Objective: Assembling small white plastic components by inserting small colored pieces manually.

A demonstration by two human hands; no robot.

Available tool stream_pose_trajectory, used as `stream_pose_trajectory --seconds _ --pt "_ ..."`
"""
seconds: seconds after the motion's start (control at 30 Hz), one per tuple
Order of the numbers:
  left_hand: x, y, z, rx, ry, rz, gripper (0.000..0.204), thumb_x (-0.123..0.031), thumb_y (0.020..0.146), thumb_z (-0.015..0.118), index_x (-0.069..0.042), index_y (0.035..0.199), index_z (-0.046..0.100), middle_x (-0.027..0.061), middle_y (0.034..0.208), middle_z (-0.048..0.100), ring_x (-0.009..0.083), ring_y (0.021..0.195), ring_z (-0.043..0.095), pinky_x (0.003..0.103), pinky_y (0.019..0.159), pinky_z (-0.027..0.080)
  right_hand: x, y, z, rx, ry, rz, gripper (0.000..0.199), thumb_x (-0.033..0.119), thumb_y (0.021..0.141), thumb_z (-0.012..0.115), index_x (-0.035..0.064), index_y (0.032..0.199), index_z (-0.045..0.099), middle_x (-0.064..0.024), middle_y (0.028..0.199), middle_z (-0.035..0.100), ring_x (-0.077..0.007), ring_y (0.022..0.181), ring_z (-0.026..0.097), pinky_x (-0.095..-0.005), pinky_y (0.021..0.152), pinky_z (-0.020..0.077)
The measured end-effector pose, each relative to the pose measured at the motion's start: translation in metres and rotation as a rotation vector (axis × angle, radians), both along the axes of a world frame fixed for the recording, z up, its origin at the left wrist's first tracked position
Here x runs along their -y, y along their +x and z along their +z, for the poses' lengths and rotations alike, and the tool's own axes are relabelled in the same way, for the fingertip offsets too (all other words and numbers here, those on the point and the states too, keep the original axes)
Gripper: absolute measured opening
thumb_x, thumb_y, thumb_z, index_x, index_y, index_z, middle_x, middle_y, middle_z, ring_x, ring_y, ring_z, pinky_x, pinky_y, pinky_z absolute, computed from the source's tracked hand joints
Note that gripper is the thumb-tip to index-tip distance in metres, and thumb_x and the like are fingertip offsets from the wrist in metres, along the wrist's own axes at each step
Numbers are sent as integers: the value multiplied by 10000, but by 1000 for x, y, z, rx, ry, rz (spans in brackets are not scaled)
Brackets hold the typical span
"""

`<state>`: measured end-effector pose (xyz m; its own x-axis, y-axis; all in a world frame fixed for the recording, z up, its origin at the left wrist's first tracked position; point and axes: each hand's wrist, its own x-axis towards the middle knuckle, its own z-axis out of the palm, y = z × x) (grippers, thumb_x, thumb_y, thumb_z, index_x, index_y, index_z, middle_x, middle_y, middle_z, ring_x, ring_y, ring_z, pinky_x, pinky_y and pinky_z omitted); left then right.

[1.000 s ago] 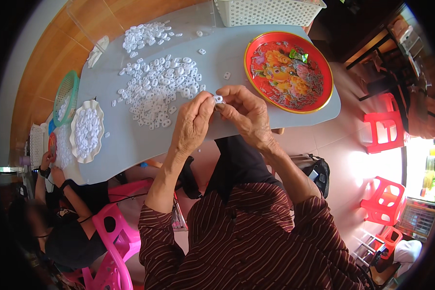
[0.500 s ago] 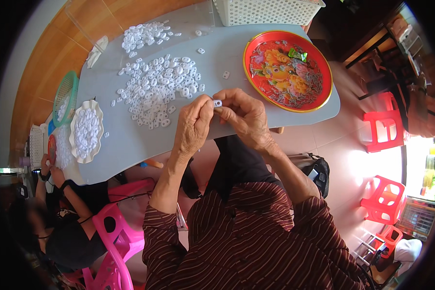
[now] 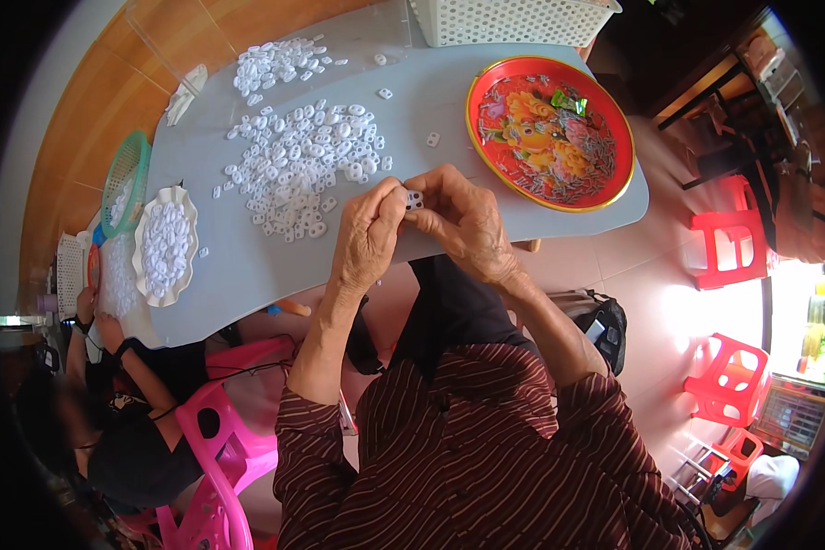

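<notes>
Both hands, left hand and right hand, pinch one small white piece at the tabletop's near edge, a big loose pile still waiting.

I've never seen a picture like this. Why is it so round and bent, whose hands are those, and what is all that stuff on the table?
There is no machine here. A person wears a wide-angle camera on the head, looking down, so straight edges curve near the rim. The left hand and right hand belong to that person; together they pinch one small white piece above the near edge of the grey table. On the table lie a heap of similar white pieces, a red flowered tray, a white basket and a white dish filled with pieces. Another person sits at lower left.
</notes>
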<state>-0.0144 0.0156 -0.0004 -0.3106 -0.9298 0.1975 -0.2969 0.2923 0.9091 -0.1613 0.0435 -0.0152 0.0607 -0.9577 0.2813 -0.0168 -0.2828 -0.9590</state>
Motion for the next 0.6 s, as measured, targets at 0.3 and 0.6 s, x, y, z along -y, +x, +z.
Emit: stream_pose_trajectory --seconds 0.3,0.6 --pt "0 4 1 -81 57 -67 239 -205 901 444 14 807 465 76 591 358 136 560 333 305 511 333 -10 2 13 -145 -56 -48 184 -3 821 631 -29 960 514 -129 787 646 -187 727 660 -278 626 507" --pt "5 6 1 -68 -21 -217 275 -233 905 425 15 790 460 96 635 383 136 584 366 310 536 345 -5 0 6 -99 -100 -31 133 19 842 619 -31 916 521 -116 773 643 -165 680 636 -276 599 491"
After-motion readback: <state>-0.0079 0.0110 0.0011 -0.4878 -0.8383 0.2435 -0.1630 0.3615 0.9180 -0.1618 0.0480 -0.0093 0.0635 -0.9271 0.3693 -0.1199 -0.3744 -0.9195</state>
